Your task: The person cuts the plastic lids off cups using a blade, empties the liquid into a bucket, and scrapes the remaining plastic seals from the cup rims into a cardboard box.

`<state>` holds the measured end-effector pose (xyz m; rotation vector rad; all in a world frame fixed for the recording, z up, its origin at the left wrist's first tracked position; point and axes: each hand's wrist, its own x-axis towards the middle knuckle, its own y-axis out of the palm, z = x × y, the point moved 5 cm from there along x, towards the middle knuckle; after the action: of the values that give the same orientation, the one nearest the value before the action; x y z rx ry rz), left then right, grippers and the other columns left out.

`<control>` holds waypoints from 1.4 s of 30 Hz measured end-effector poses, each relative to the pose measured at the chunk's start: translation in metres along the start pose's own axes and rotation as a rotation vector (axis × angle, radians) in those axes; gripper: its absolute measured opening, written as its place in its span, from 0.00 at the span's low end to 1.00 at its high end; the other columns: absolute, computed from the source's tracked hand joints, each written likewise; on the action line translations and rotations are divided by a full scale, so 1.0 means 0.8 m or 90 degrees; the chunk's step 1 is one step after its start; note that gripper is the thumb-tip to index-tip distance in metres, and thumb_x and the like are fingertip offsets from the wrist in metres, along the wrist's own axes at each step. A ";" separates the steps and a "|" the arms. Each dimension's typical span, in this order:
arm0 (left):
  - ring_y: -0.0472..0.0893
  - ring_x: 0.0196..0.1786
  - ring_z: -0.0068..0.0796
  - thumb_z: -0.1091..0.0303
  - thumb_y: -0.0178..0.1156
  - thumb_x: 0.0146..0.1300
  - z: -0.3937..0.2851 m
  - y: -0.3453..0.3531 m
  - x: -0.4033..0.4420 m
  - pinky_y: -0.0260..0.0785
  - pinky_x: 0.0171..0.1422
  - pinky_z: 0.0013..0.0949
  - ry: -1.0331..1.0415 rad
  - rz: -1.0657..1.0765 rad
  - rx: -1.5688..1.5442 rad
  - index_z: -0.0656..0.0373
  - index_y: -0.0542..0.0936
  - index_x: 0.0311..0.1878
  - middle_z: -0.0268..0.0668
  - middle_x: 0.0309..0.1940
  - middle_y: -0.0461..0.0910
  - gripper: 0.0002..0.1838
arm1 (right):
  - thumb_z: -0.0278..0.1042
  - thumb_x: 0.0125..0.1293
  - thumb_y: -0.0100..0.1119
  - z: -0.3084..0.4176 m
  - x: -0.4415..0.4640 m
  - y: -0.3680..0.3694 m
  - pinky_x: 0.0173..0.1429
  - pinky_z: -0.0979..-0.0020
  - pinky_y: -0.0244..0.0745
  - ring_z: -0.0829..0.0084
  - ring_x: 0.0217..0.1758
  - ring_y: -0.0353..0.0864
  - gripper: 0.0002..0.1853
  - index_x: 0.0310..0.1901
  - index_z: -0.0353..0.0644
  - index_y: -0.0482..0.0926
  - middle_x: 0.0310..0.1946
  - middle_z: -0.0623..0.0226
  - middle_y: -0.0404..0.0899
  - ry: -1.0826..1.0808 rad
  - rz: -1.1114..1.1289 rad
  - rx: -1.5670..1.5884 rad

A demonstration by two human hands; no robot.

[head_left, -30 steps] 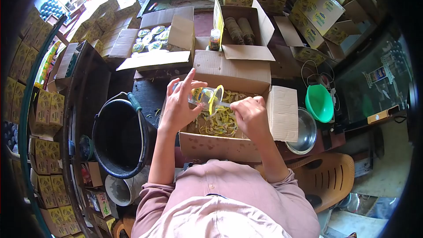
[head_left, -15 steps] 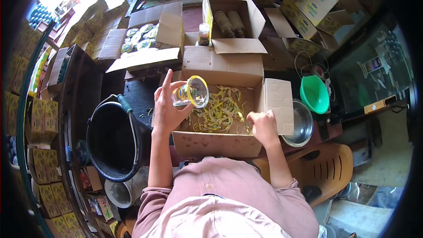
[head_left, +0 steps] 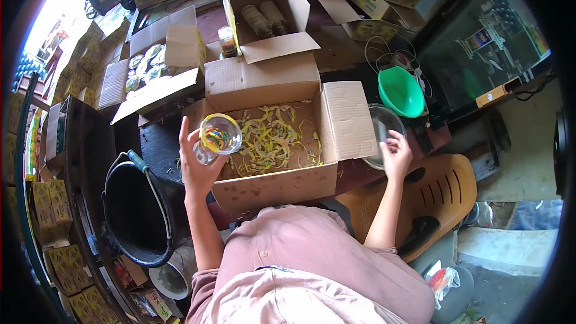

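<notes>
My left hand (head_left: 200,165) is wrapped round a clear plastic cup (head_left: 230,134) with a yellow rim and a coloured print. The cup is tilted, its mouth facing right, over the left side of an open cardboard box (head_left: 276,189). Thin yellow and pale strips (head_left: 270,138) lie tangled on the floor of this box. To the right, my right hand (head_left: 396,155) is over the near edge of a metal bowl (head_left: 375,159), fingers curled together. Whether something small is between those fingers, I cannot make out.
A green plastic bowl (head_left: 401,92) stands behind the metal bowl. Farther back are a box of cups (head_left: 147,66), a jar (head_left: 227,42) and a box with two long rolls (head_left: 264,19). A black bucket (head_left: 137,213) is at left, an orange-brown chair (head_left: 444,204) at right.
My right hand has moved from the box's right side to the metal bowl. The cup in my left hand has turned, showing more of its mouth. The whole view has shifted.
</notes>
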<state>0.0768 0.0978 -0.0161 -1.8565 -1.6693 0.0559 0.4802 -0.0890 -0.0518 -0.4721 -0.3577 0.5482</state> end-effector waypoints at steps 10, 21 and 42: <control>0.77 0.46 0.32 0.78 0.68 0.38 -0.018 0.018 -0.021 0.68 0.54 0.34 -0.006 0.021 -0.088 0.56 0.52 0.67 0.41 0.41 0.77 0.50 | 0.21 0.47 0.56 -0.189 0.046 0.018 0.36 0.69 0.74 0.67 0.30 0.82 0.13 0.38 0.39 0.79 0.25 0.61 0.81 0.035 -0.092 -0.221; 0.73 0.50 0.31 0.79 0.65 0.42 -0.034 0.022 -0.037 0.66 0.57 0.33 -0.023 0.009 -0.099 0.54 0.51 0.68 0.40 0.47 0.73 0.48 | 0.32 0.44 0.62 -0.325 0.090 0.086 0.36 0.68 0.74 0.65 0.32 0.81 0.13 0.34 0.39 0.80 0.29 0.55 0.81 0.147 0.097 -0.212; 0.73 0.50 0.29 0.81 0.65 0.42 -0.036 0.026 -0.043 0.66 0.57 0.32 -0.014 0.007 -0.154 0.55 0.52 0.68 0.39 0.48 0.72 0.48 | 0.24 0.39 0.66 -0.191 -0.002 0.007 0.38 0.74 0.73 0.74 0.30 0.79 0.10 0.27 0.38 0.77 0.23 0.66 0.80 0.178 -0.036 0.015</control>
<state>0.1009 0.0547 -0.0153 -2.0477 -1.7458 -0.1268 0.5444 -0.1359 -0.1823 -0.5076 -0.0965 0.4235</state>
